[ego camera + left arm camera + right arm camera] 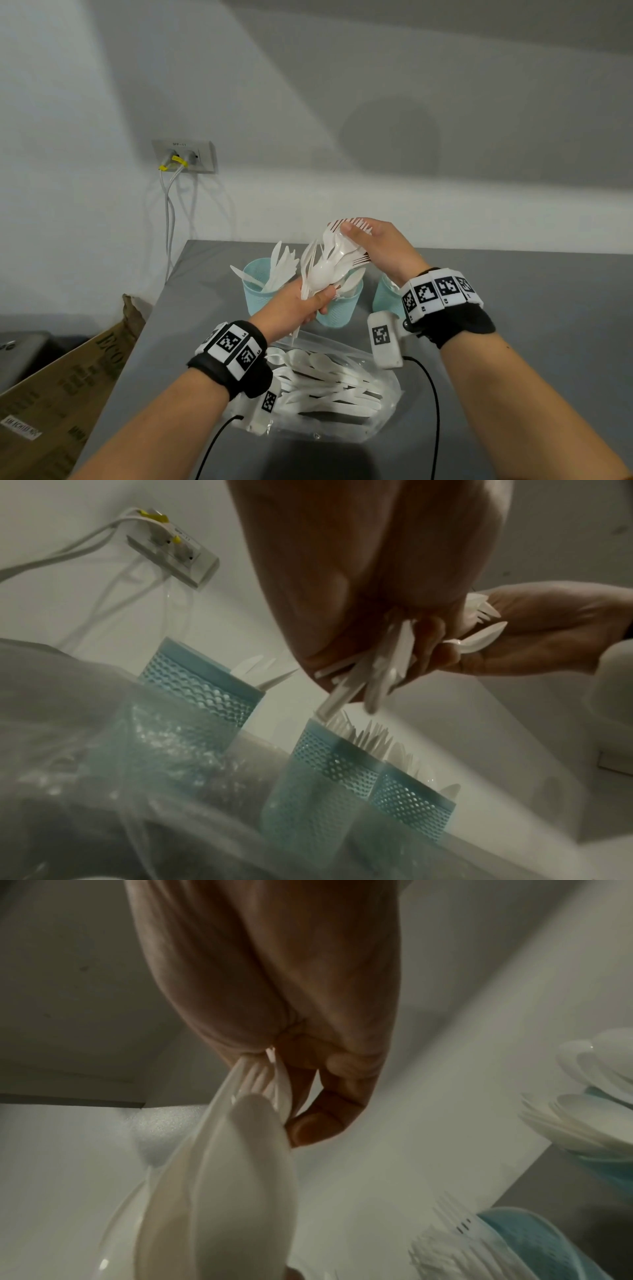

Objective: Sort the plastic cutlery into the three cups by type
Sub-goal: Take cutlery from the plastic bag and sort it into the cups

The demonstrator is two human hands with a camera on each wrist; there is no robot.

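From the head view, the left hand (301, 308) is curled round the handles of a bundle of white plastic cutlery (329, 263), held up above the middle cup (337, 310). The right hand (380, 248) meets the far end of the bundle, thumb and fingers pinching the fork heads that fan out there. Three pale blue cups stand in a row on the grey table (531, 342): the left cup (255, 294) holds knives, the middle cup is partly behind the left hand, and the right cup (385, 296) is mostly hidden by the right wrist. Near the person lies a clear plastic bag (342, 390) with more white cutlery in it, too tangled to count. A cardboard box (68, 387) stands left of the table, and a wall socket (186, 156) with two cables sits on the far wall.

The left wrist view shows the left hand closed on the handle ends, which jut out below the fingers (435, 653); the right hand (548, 631) grips the heads. All three cups appear beyond the blurred bag, the middle one with fork tines showing.

The right wrist view shows the right hand's fingers (315, 1123) pinching fork tines, a spoon bowl (246, 1164) close before the lens. Two cups appear at right, one with spoons, one with forks.
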